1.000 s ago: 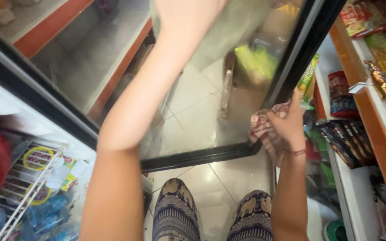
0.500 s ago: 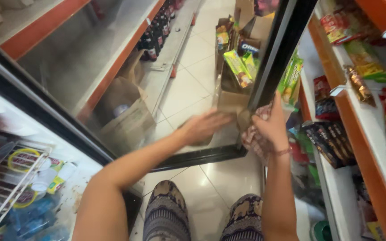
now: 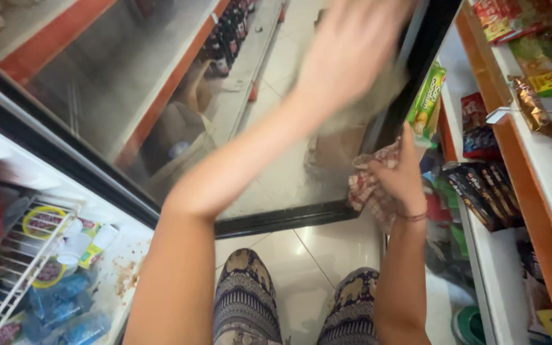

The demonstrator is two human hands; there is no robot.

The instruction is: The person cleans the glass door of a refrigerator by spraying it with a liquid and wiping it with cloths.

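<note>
Two hands are busy on the glass door [image 3: 180, 115]. My left hand [image 3: 352, 51] has swung up high from low down, blurry, pressing something grey flat to the glass, so I am wiping higher. My right hand [image 3: 404, 176] still grips the checked cloth [image 3: 368, 188] at the door's edge.

A red-and-white checked cloth [image 3: 368, 188] at three o'clock, patterned black-and-cream trousers [image 3: 244, 300] at six, orange-edged shelves [image 3: 519, 147] at right, a green snack packet [image 3: 426, 102] at one o'clock.

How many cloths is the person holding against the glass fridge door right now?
2: a blurred greyish cloth under the left hand high on the glass door, and a red-and-white checked cloth in the right hand at its edge.
</note>
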